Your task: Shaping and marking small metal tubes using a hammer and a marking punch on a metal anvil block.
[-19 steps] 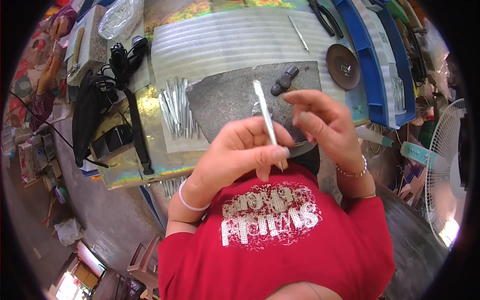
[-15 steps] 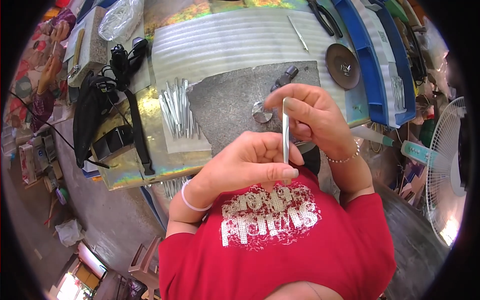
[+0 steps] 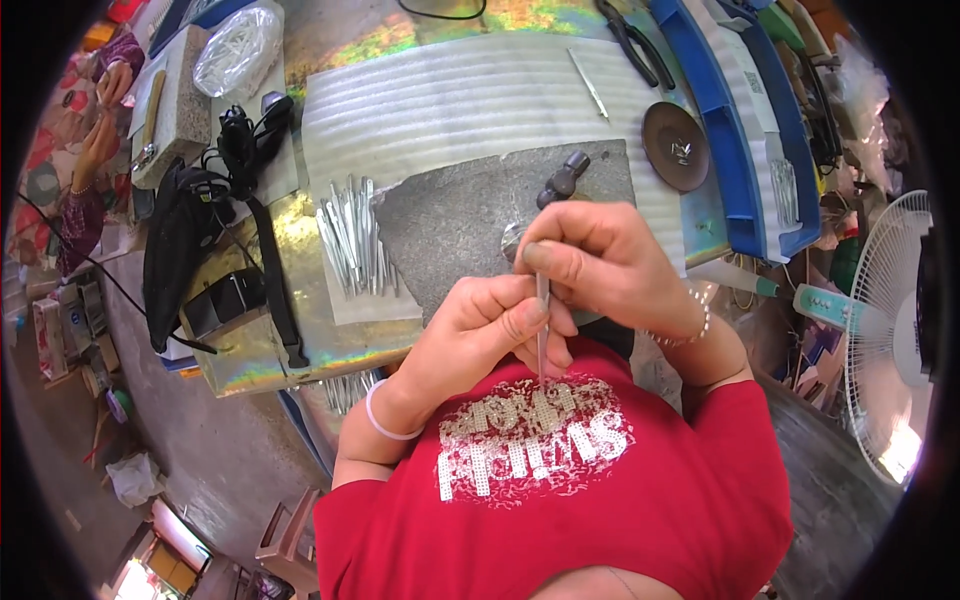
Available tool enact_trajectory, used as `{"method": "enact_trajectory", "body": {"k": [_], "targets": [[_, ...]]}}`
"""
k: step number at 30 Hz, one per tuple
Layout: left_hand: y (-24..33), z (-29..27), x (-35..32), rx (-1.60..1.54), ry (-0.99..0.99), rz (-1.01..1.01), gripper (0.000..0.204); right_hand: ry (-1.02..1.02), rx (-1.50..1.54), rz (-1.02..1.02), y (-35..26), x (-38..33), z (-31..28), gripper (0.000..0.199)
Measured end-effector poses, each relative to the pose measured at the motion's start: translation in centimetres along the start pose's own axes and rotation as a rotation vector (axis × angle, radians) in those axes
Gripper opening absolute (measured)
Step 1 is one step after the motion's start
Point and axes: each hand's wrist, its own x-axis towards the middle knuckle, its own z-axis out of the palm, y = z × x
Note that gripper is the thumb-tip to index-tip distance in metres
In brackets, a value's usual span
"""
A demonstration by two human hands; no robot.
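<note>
In front of my red shirt, both hands hold one slim silvery pair of tweezers [image 3: 543, 345], upright with its narrow end downward. My right hand [image 3: 620, 265] pinches the upper end between thumb and fingers. Lower down, my left hand [image 3: 480, 325] grips the shaft, its thumb pressed along it. Beyond them lies a rough grey stone slab [image 3: 440, 235]. On it are a dark hammer head [image 3: 563, 180] and a shiny round metal piece [image 3: 510, 240], mostly hidden by my right hand. A pile of similar tweezers [image 3: 352, 240] lies left of the slab; a single one [image 3: 589, 85] lies beyond.
White foam sheeting [image 3: 450, 110] covers the table. Pliers [image 3: 640, 45], a brown round dish [image 3: 675, 145] and a blue tray [image 3: 738, 200] stand right. Black straps and cables [image 3: 185, 240] lie left, near a stone block [image 3: 185, 125]. A co-worker's hands [image 3: 98, 140] show far left; a fan [image 3: 890, 330], right.
Both hands have moved slightly left, and the right has come down closer to the left. The tweezers now show edge-on, with the narrow end below my left fingers.
</note>
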Motion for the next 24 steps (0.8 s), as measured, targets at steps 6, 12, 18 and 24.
{"method": "enact_trajectory", "body": {"k": [6,12,18,24], "targets": [[0.6,1.1,-0.3,0.136,0.106,0.065,0.028,0.647,-1.114,-0.37,3.1,8.5,-12.2,0.024],[0.3,1.1,-0.9,0.173,0.273,0.18,0.035,0.597,-1.592,-0.023,5.8,13.5,-15.6,0.029],[0.5,0.5,-1.2,0.156,0.309,0.233,0.027,0.519,-1.299,-0.226,2.2,11.0,-15.4,0.022],[-0.2,-0.1,-0.7,0.144,0.345,0.316,0.017,0.109,-0.169,-0.041,-2.5,-0.1,-3.5,0.012]]}}
